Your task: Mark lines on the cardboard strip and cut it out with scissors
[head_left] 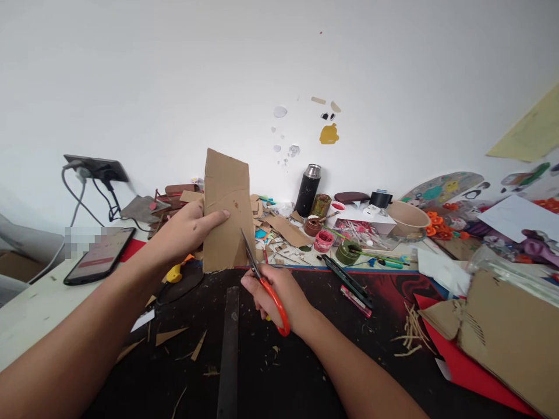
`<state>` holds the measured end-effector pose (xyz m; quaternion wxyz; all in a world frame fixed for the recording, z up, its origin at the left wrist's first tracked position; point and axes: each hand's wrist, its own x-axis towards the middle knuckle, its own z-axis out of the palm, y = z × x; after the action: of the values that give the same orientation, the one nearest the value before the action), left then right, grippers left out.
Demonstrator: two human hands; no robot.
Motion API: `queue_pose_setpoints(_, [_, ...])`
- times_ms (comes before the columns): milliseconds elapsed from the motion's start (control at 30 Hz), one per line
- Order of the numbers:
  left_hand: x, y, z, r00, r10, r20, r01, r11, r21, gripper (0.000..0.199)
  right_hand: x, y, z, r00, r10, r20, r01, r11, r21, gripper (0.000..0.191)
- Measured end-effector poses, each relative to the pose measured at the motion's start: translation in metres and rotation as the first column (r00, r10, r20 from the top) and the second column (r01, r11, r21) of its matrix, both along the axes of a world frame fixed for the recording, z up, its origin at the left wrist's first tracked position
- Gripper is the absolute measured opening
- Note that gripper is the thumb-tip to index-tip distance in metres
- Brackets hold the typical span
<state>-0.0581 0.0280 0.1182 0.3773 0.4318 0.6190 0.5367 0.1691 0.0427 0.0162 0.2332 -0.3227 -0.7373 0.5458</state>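
Observation:
My left hand [192,230] grips the left edge of an upright piece of brown cardboard [227,198], its thumb pressed flat on the face. The cardboard is held over the back of the dark mat. In my right hand [283,297] is a pair of scissors with red-orange handles [279,311]. Their blades point up and left, with the tips over the lower right part of the cardboard. Whether the blades are parted is hard to tell. The fingers behind the cardboard are hidden.
A metal ruler [229,349] lies on the dark mat [279,372] among cardboard scraps. Behind stand a black flask [307,192] and paint jars [324,240]. A cutter [347,280] lies right of centre, a phone [100,256] at left, large cardboard [510,337] at right.

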Motion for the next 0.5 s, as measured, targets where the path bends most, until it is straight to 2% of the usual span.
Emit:
queue_pose_setpoints(100, [0.0009,0.0027,-0.0042,1.0,-0.002,0.031,0.002,1.0,0.025,0.04,-0.0001,0.0005,-0.0003,1.0,0.003,0.004,-0.003,1.0,0.01,0.044])
queue_pose_setpoints(167, [-0.0005,0.0047,-0.0076,0.999,0.024,0.041,-0.024,1.0,-0.005,0.039,0.0,0.0006,0.0002,1.0,0.008,0.01,-0.008,1.0,0.014,0.045])
queue_pose_setpoints(300, [-0.0024,0.006,-0.0081,1.0,0.01,-0.029,-0.011,1.0,-0.027,0.034,0.0006,0.0016,0.001,0.999,0.015,0.028,-0.015,1.0,0.004,0.051])
queue_pose_setpoints(400, [-0.002,0.0046,-0.0055,0.997,-0.052,-0.05,0.051,0.999,-0.008,0.04,0.0008,0.0021,0.001,0.999,0.008,0.036,-0.009,0.999,0.03,0.05])
queue_pose_setpoints(500, [-0.0012,0.0042,-0.0056,0.999,-0.032,-0.032,0.03,0.999,-0.035,0.044,0.0003,0.002,0.0004,0.999,-0.005,0.045,0.003,0.999,0.039,0.05])
